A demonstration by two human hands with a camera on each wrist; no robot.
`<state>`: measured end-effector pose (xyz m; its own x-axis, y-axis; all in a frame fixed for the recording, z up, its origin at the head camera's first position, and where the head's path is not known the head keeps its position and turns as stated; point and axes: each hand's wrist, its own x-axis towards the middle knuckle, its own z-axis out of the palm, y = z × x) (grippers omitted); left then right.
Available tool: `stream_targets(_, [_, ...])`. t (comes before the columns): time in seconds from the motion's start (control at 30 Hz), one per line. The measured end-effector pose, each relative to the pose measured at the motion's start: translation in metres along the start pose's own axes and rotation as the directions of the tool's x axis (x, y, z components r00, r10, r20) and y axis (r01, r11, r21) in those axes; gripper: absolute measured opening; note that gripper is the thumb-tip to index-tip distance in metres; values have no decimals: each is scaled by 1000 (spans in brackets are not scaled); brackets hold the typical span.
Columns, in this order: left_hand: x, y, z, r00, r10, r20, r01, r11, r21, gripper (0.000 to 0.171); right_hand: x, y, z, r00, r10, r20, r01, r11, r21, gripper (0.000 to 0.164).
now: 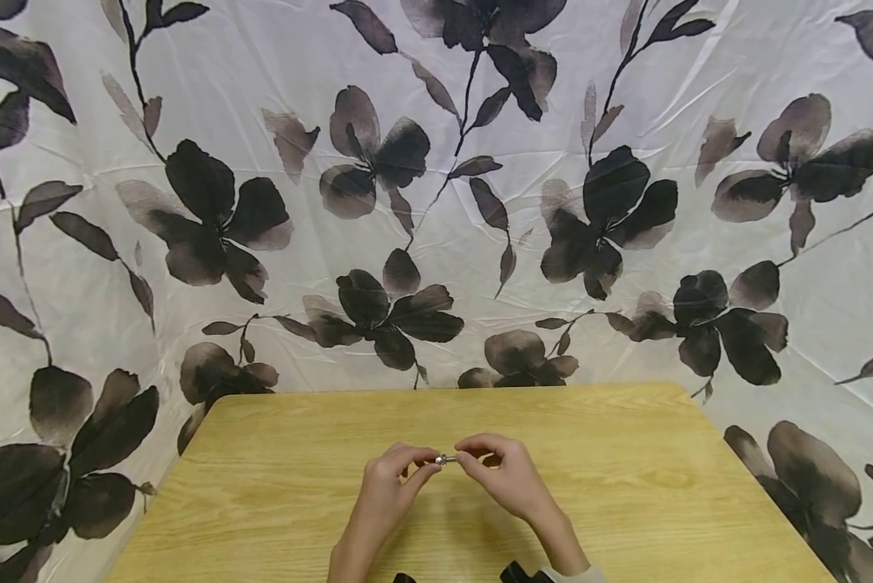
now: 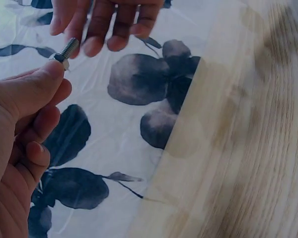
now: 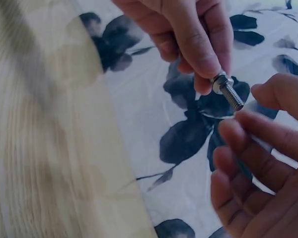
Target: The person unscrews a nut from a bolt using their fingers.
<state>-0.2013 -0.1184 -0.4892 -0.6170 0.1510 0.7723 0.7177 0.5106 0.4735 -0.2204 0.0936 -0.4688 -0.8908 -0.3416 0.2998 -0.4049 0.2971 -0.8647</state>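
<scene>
A small silver bolt is held above the table between the two hands. My left hand pinches one end of it between thumb and index finger. Its threaded shank points out toward my right hand. Close against the left fingertips, a hex nut sits around the bolt; the end behind it is hidden by the fingers. In the right wrist view, the right thumb stands apart from the shank, with the index fingertip beside the bolt's tip. Whether that fingertip touches it, I cannot tell.
Under the hands lies a light wooden table with rounded far corners. Behind it and at its sides hangs a white cloth printed with dark flowers. Two small black objects show at the head view's bottom edge, near the wrists.
</scene>
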Motion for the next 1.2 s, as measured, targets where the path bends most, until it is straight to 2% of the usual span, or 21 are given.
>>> stream_targets(0.17, [0, 5, -1, 999, 30, -14, -30, 1000, -9, 21, 0, 0, -1, 998, 41, 39, -42, 998, 39, 16])
stream_targets(0.67, [0, 8, -3, 999, 41, 2, -41, 998, -48, 19, 1, -3, 2, 994, 24, 108, -33, 996, 86, 16])
stream_targets(0.83, [1, 7, -3, 998, 64, -11, -64, 997, -47, 21, 0, -4, 3, 992, 7, 128, -23, 993, 118, 15])
stream_targets(1.03, [2, 8, -2, 998, 64, -13, -65, 998, -27, 20, -1, -7, 3, 994, -21, 107, 6, 990, 142, 12])
stream_targets(1.2, [2, 8, -3, 998, 63, -25, -64, 998, -26, 21, -1, -8, 2, 998, 22, 51, -28, 993, 116, 17])
